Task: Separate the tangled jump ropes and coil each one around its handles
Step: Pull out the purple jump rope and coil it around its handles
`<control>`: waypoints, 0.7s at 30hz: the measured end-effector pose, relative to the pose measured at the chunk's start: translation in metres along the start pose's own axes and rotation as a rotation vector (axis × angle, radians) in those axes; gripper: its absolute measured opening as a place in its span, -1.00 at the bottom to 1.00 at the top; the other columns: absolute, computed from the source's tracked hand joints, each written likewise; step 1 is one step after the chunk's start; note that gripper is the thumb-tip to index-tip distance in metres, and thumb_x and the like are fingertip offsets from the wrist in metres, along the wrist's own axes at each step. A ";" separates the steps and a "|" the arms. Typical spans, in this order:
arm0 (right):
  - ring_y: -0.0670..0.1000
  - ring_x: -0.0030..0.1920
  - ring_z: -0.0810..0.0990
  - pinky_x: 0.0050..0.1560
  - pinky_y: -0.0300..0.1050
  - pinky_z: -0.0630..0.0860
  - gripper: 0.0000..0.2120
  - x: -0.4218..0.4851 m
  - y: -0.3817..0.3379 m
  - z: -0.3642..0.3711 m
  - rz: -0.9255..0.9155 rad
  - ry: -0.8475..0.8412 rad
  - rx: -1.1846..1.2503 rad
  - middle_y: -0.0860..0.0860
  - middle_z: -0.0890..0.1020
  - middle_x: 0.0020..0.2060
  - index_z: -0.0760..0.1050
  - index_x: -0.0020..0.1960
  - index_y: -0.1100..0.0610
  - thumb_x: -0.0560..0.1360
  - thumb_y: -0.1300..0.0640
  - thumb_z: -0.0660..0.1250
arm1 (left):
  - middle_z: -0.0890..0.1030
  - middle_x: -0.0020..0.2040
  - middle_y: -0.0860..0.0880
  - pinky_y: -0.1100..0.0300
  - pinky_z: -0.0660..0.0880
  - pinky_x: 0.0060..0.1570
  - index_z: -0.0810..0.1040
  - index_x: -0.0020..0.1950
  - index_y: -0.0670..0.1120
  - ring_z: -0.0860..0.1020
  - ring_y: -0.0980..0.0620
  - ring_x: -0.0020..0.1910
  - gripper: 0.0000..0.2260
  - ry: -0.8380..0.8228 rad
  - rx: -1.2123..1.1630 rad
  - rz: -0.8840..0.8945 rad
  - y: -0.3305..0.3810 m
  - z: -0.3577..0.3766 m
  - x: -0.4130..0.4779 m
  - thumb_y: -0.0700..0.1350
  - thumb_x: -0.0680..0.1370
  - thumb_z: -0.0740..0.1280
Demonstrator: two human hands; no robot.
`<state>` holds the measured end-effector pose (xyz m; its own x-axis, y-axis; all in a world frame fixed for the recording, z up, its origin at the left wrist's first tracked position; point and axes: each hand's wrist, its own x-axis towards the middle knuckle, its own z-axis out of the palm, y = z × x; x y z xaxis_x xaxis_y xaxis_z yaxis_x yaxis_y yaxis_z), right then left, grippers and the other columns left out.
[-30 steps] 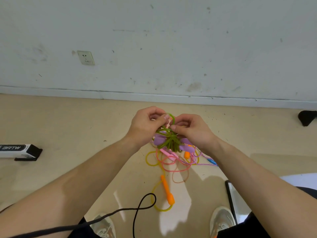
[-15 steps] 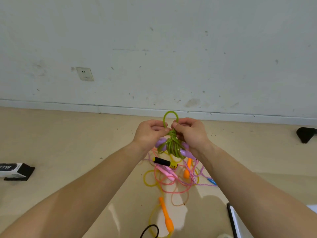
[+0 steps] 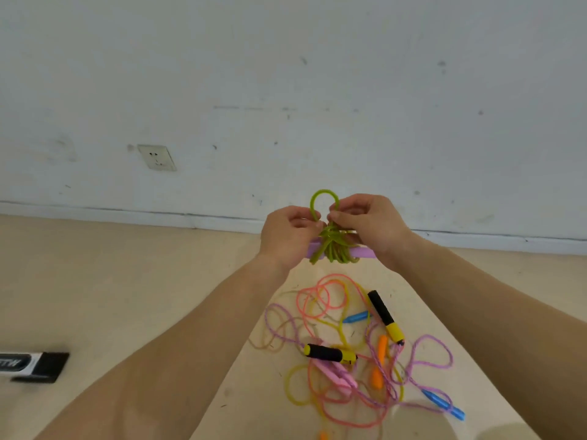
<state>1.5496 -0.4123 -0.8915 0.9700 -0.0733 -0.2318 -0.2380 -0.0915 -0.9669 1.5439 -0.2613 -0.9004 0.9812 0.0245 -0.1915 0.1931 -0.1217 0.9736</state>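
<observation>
I hold a green jump rope (image 3: 332,249) in the air, coiled round its purple handles (image 3: 365,252). My left hand (image 3: 287,236) and my right hand (image 3: 370,225) each pinch the rope at the base of a small upright green loop (image 3: 324,198). Below, on the floor, lies a tangle of ropes (image 3: 349,354): pink, yellow and purple cords, two black-and-yellow handles (image 3: 328,353), blue handles (image 3: 443,403), an orange handle (image 3: 379,360) and pink handles (image 3: 335,374).
A white wall with a socket (image 3: 157,157) and a skirting board rises close ahead. A black-and-white box (image 3: 31,365) lies on the beige floor (image 3: 127,296) at the left.
Both hands have lifted the green coil higher and away from the floor tangle. A green loop now sticks up between the fingers. The view has tilted up, and the feet have left the frame.
</observation>
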 end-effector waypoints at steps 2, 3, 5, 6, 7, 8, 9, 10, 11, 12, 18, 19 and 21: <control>0.07 -0.22 0.66 -0.33 -0.14 0.60 -0.93 -0.005 -0.045 -0.010 0.033 -0.003 0.037 0.19 0.66 -0.18 0.62 -0.03 0.28 0.50 0.36 0.43 | 0.62 -0.30 -0.09 0.38 0.49 -0.43 0.59 0.00 -0.23 0.63 0.16 -0.43 -0.89 -0.016 -0.008 -0.025 0.047 0.001 -0.002 -0.39 0.52 0.39; 0.04 -0.25 0.67 -0.38 -0.20 0.56 -0.92 -0.009 -0.070 -0.017 0.056 -0.005 0.060 0.16 0.66 -0.19 0.61 0.00 0.30 0.51 0.36 0.42 | 0.63 -0.30 -0.09 0.34 0.50 -0.45 0.59 -0.02 -0.21 0.64 0.12 -0.43 -0.89 -0.026 -0.013 -0.037 0.073 0.002 -0.004 -0.39 0.52 0.39; 0.01 -0.25 0.69 -0.38 -0.22 0.56 -0.90 -0.019 -0.124 -0.032 0.092 0.002 0.093 0.14 0.68 -0.18 0.61 0.03 0.31 0.52 0.35 0.41 | 0.64 -0.31 -0.07 0.31 0.51 -0.46 0.59 -0.04 -0.19 0.65 0.09 -0.43 -0.88 -0.033 -0.009 -0.043 0.131 0.003 -0.011 -0.38 0.52 0.40; 0.01 -0.24 0.70 -0.36 -0.19 0.59 -0.90 -0.025 -0.152 -0.040 0.101 0.007 0.103 0.15 0.69 -0.16 0.61 0.03 0.30 0.51 0.34 0.42 | 0.65 -0.31 -0.07 0.33 0.50 -0.46 0.60 -0.03 -0.19 0.64 0.11 -0.43 -0.89 -0.036 0.003 -0.038 0.162 0.003 -0.016 -0.37 0.51 0.40; 0.04 -0.22 0.70 -0.32 -0.16 0.62 -0.89 -0.031 -0.181 -0.048 0.103 0.012 0.109 0.17 0.69 -0.14 0.61 0.03 0.30 0.51 0.34 0.43 | 0.66 -0.30 -0.06 0.35 0.49 -0.46 0.60 -0.01 -0.20 0.64 0.13 -0.43 -0.89 -0.038 0.017 -0.028 0.194 0.003 -0.021 -0.37 0.51 0.41; 0.06 -0.20 0.70 -0.27 -0.12 0.65 -0.89 -0.038 -0.210 -0.055 0.103 0.014 0.109 0.19 0.70 -0.12 0.61 0.03 0.30 0.50 0.34 0.43 | 0.67 -0.29 -0.06 0.36 0.48 -0.46 0.59 0.00 -0.21 0.64 0.14 -0.43 -0.88 -0.040 0.026 -0.021 0.226 0.002 -0.027 -0.36 0.51 0.41; 0.08 -0.18 0.69 -0.25 -0.11 0.66 -0.90 -0.044 -0.239 -0.062 0.103 0.016 0.104 0.19 0.69 -0.13 0.61 0.01 0.28 0.50 0.33 0.44 | 0.67 -0.28 -0.05 0.37 0.48 -0.47 0.58 0.02 -0.21 0.64 0.15 -0.44 -0.87 -0.042 0.033 -0.019 0.256 0.001 -0.033 -0.36 0.51 0.41; 0.09 -0.18 0.69 -0.28 -0.12 0.65 -0.92 -0.052 -0.268 -0.069 0.102 0.018 0.098 0.19 0.68 -0.14 0.62 -0.02 0.27 0.49 0.33 0.45 | 0.67 -0.27 -0.06 0.37 0.47 -0.47 0.57 0.03 -0.22 0.64 0.15 -0.44 -0.86 -0.047 0.041 -0.018 0.288 -0.001 -0.040 -0.36 0.50 0.41; 0.09 -0.18 0.68 -0.35 -0.17 0.60 -0.94 -0.060 -0.297 -0.076 0.099 0.016 0.096 0.19 0.67 -0.16 0.61 -0.05 0.26 0.49 0.34 0.45 | 0.68 -0.26 -0.07 0.38 0.47 -0.48 0.56 0.03 -0.23 0.63 0.15 -0.45 -0.85 -0.054 0.049 -0.012 0.318 -0.002 -0.045 -0.37 0.50 0.41; 0.10 -0.19 0.68 -0.43 -0.22 0.54 -0.95 -0.068 -0.326 -0.082 0.097 0.011 0.100 0.18 0.66 -0.18 0.61 -0.06 0.25 0.50 0.35 0.44 | 0.68 -0.25 -0.10 0.37 0.47 -0.48 0.55 0.04 -0.25 0.63 0.15 -0.45 -0.85 -0.064 0.057 -0.007 0.348 -0.003 -0.051 -0.37 0.49 0.41; 0.04 -0.25 0.66 -0.48 -0.27 0.48 -0.97 -0.099 -0.469 -0.115 0.040 0.013 0.136 0.15 0.65 -0.20 0.58 -0.06 0.28 0.52 0.36 0.40 | 0.64 -0.25 -0.13 0.38 0.44 -0.54 0.54 0.06 -0.29 0.60 0.14 -0.50 -0.84 -0.093 0.058 0.010 0.504 -0.007 -0.077 -0.37 0.51 0.40; 0.04 -0.25 0.66 -0.46 -0.26 0.50 -0.97 -0.101 -0.487 -0.119 0.034 0.015 0.137 0.14 0.66 -0.19 0.59 -0.05 0.28 0.52 0.36 0.40 | 0.65 -0.24 -0.13 0.37 0.45 -0.53 0.54 0.07 -0.29 0.61 0.13 -0.49 -0.84 -0.093 0.066 0.019 0.523 -0.008 -0.079 -0.36 0.50 0.41; 0.04 -0.23 0.67 -0.42 -0.25 0.53 -0.91 -0.107 -0.520 -0.126 0.024 0.011 0.134 0.14 0.67 -0.17 0.58 0.02 0.31 0.52 0.34 0.41 | 0.67 -0.21 -0.12 0.35 0.46 -0.51 0.55 0.07 -0.26 0.62 0.13 -0.46 -0.83 -0.087 0.094 0.033 0.556 -0.008 -0.082 -0.34 0.50 0.43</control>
<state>1.5634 -0.4818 -0.3505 0.9632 -0.0852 -0.2549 -0.2520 0.0434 -0.9668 1.5711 -0.3225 -0.3424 0.9826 -0.0666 -0.1734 0.1557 -0.2139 0.9644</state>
